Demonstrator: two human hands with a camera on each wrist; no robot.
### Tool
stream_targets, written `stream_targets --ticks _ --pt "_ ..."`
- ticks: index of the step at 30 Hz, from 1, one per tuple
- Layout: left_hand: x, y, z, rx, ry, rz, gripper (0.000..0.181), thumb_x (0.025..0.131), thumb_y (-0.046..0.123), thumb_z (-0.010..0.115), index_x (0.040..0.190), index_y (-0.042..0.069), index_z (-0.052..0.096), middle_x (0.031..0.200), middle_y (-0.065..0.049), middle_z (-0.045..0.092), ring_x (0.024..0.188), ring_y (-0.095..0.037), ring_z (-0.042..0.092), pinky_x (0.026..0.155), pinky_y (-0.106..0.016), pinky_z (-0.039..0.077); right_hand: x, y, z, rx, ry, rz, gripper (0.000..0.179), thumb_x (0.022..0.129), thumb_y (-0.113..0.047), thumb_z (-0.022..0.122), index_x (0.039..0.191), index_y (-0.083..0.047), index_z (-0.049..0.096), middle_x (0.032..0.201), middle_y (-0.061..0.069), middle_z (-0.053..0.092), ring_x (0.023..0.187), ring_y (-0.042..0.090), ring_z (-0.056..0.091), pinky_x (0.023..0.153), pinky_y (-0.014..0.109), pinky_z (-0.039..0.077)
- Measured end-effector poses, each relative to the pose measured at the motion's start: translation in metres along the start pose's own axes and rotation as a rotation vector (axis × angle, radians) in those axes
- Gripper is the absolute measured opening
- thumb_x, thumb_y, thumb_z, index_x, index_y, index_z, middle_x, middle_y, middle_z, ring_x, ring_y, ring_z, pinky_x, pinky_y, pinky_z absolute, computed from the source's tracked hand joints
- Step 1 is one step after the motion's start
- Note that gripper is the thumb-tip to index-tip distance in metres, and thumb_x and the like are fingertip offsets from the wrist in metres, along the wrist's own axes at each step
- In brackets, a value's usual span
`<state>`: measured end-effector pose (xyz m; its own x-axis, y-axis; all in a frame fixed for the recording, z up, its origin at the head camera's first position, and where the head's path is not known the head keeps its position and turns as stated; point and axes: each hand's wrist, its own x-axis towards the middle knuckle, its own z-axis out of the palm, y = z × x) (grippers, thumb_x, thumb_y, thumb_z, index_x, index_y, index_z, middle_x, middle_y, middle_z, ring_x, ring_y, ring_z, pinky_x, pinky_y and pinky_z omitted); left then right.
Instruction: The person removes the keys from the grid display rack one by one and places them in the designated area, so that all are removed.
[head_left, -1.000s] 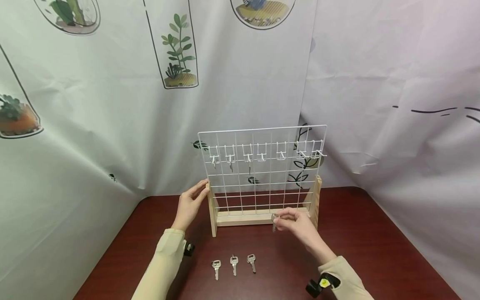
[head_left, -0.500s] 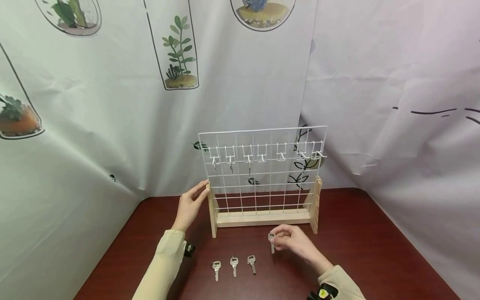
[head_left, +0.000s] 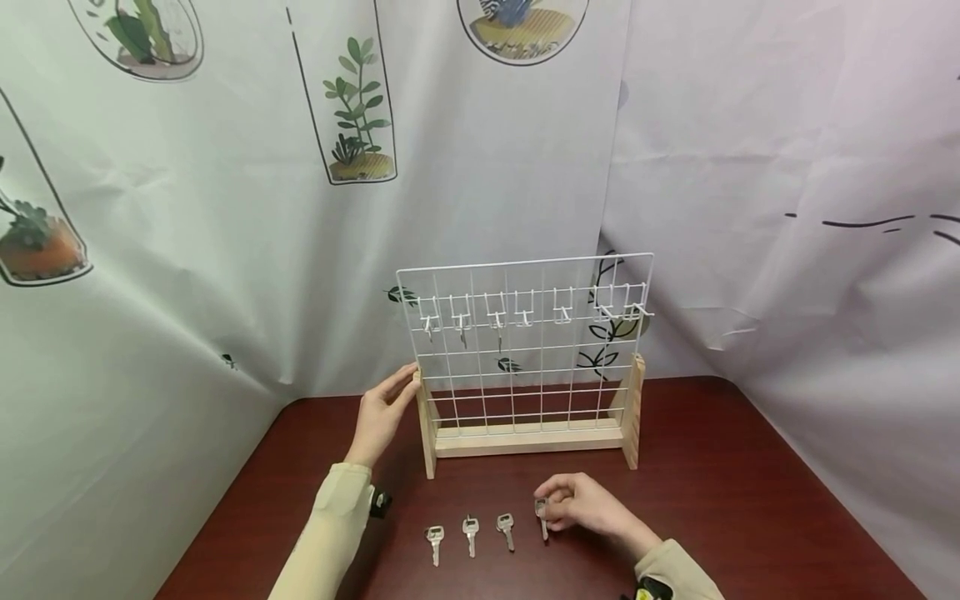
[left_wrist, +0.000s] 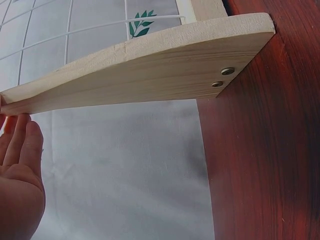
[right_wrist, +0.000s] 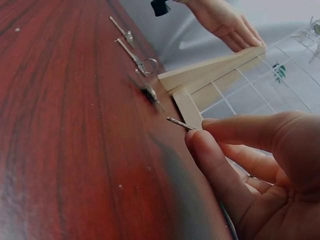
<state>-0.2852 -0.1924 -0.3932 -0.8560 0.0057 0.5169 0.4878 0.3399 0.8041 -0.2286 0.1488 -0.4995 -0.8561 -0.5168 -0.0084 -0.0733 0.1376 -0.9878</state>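
My right hand [head_left: 588,506] pinches a silver key [head_left: 542,507] by its head between thumb and fingers, low over the table, with the blade pointing down toward me. In the right wrist view, the thin edge of this key [right_wrist: 179,123] sticks out past the fingertips. To its left lie three similar keys in a row: one far left [head_left: 435,535], one in the middle [head_left: 470,527] and one nearest the hand [head_left: 506,523]. My left hand [head_left: 380,414] holds the left wooden post [left_wrist: 130,75] of a white wire grid rack [head_left: 525,392] near its upper end.
White hooks [head_left: 564,313] line the upper part of the grid, and small keys [head_left: 499,337] hang from the left ones. The rack's wooden base [head_left: 528,441] stands on the dark red table [head_left: 720,500]. Behind it hangs a white cloth [head_left: 487,183] printed with plants.
My right hand has brought the key from in front of the rack's base down toward me, to the right end of the row of keys. My left hand stays at the post.
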Motion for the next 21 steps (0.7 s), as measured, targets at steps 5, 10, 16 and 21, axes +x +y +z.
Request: stream_targets --ticks 5,10,16,21 --pt "0.0001 -0.0018 0.0007 -0.004 0.007 0.002 0.037 0.098 0.012 0.069 0.132 0.000 0.065 0.138 -0.016 0.060 0.129 -0.027 0.056 0.097 -0.015 0.047 -0.0001 0.0020 0.0031 0.001 -0.005 -0.008 0.027 0.088 0.002 0.071 0.109 0.016 0.063 0.082 0.008 0.069 0.069 0.011 0.067 0.064 0.027 0.061" --pt "0.0015 -0.0029 0.0014 -0.005 0.009 0.008 0.036 0.097 0.012 0.069 0.132 0.000 0.066 0.138 -0.016 0.060 0.128 -0.027 0.056 0.098 -0.016 0.047 -0.0016 0.0035 0.0060 -0.039 0.011 -0.006 0.024 0.087 0.003 0.073 0.107 0.014 0.066 0.081 0.009 0.068 0.067 0.012 0.067 0.063 0.028 0.061" --pt "0.0010 -0.0042 0.0014 -0.016 0.010 0.011 0.036 0.097 0.011 0.069 0.132 0.001 0.066 0.138 -0.015 0.061 0.128 -0.027 0.057 0.097 -0.015 0.047 -0.0013 0.0049 0.0067 -0.129 0.040 -0.001 0.021 0.085 0.000 0.074 0.104 0.010 0.070 0.078 0.005 0.069 0.066 0.011 0.067 0.062 0.026 0.060" --pt "0.0005 -0.0044 0.0011 -0.020 0.010 0.017 0.037 0.098 0.011 0.069 0.133 0.001 0.065 0.138 -0.015 0.060 0.127 -0.028 0.057 0.095 -0.012 0.047 -0.0012 0.0022 0.0074 -0.221 0.069 -0.006 0.019 0.083 0.000 0.076 0.100 0.006 0.072 0.075 0.002 0.068 0.062 0.011 0.066 0.058 0.025 0.058"
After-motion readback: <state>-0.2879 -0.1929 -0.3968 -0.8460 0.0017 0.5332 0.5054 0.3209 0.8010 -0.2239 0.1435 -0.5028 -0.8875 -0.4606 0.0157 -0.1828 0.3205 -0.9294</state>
